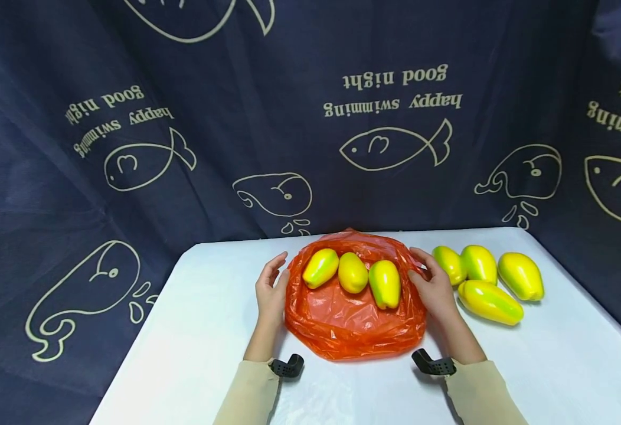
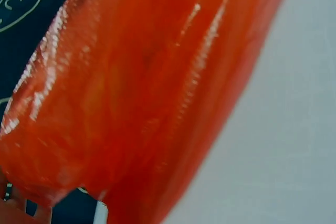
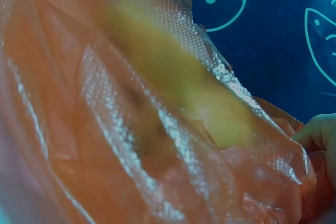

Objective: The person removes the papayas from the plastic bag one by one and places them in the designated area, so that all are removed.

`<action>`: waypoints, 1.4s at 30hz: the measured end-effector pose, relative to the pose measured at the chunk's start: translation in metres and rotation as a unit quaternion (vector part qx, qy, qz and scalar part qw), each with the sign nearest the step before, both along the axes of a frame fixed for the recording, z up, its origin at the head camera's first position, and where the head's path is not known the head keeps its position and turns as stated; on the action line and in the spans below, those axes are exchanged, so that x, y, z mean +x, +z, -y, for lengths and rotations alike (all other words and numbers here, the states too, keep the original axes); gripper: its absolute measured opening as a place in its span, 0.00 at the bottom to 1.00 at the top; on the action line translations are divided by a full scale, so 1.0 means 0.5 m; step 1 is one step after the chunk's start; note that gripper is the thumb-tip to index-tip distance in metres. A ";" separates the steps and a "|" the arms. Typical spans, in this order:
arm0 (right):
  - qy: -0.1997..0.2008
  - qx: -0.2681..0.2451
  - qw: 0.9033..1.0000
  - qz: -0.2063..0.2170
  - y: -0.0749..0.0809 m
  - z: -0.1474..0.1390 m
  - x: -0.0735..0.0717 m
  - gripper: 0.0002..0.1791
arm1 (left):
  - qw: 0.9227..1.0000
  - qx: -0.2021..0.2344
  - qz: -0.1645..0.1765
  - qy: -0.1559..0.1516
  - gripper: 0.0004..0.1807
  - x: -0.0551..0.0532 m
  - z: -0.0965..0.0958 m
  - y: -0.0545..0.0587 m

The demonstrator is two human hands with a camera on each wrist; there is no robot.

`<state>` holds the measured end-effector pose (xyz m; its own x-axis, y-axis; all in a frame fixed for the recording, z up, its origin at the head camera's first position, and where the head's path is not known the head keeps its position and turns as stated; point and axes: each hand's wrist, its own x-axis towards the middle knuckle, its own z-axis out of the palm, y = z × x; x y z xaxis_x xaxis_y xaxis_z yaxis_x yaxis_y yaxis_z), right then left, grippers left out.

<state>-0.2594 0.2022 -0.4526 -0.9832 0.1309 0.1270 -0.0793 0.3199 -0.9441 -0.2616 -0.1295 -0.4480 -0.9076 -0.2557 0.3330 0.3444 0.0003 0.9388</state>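
A red plastic bag [image 1: 342,342] lies with its mouth spread wide on the table. Inside it are three yellow-green papayas: a left one [image 1: 321,268], a middle one [image 1: 353,273] and a right one [image 1: 385,284]. At the bag's left side is my left hand [image 1: 272,295], fingers loosely bent, thumb next to the plastic. My right hand [image 1: 437,292] pinches the bag's right rim between thumb and fingers. In the right wrist view, a papaya [image 3: 184,82] shows through the plastic near the gripping fingers [image 3: 317,132]. Plastic fills much of the left wrist view.
Several more papayas [image 1: 490,302] lie to the right of my right hand on the white table [image 1: 183,354]. A dark blue curtain [image 1: 289,118] with fish and whale drawings hangs behind the table's far edge.
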 end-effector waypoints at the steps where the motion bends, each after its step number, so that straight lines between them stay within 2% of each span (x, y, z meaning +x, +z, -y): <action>1: -0.001 -0.005 1.000 0.000 0.000 0.001 0.003 0.31 | 1.000 -0.007 -0.005 -0.003 0.20 0.008 -0.003 0.012; 3: -0.006 -0.007 1.000 -0.001 -0.001 0.003 0.006 0.31 | 1.000 -0.025 -0.012 -0.011 0.20 0.021 -0.010 0.039; 8: -0.017 0.003 1.000 0.007 0.000 0.006 0.005 0.31 | 0.997 -0.068 -0.030 -0.018 0.19 0.023 -0.023 0.074; 12: -0.016 0.000 1.000 0.008 -0.001 0.005 0.003 0.31 | 0.995 -0.083 -0.044 -0.041 0.20 0.020 -0.032 0.096; 15: -0.013 -0.006 1.000 0.008 0.000 0.004 0.003 0.31 | 0.993 -0.094 -0.036 -0.066 0.21 0.012 -0.038 0.102; 18: -0.012 -0.010 1.000 0.007 0.005 0.004 0.005 0.31 | 0.990 -0.105 -0.022 -0.091 0.22 -0.010 -0.043 0.093; 23: -0.011 -0.011 1.000 -0.001 0.008 0.004 0.005 0.31 | 0.988 -0.106 -0.006 -0.110 0.23 -0.048 -0.051 0.063; 29: -0.009 -0.014 1.000 -0.014 0.000 0.003 0.004 0.30 | 0.985 -0.119 0.032 -0.120 0.23 -0.061 -0.056 0.043; 38: -0.009 -0.031 0.999 -0.017 -0.003 0.001 0.005 0.30 | 0.984 -0.140 0.041 -0.105 0.21 -0.072 -0.061 0.027; 42: -0.007 -0.024 1.000 -0.015 -0.004 0.002 0.006 0.30 | 0.977 -0.190 0.043 -0.087 0.21 -0.079 -0.065 0.018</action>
<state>-0.2563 0.2013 -0.4546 -0.9770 0.1522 0.1491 -0.1030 0.2752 -0.9559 -0.3011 -0.0970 -0.4389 -0.9551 0.0316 0.2947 0.2901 0.3027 0.9079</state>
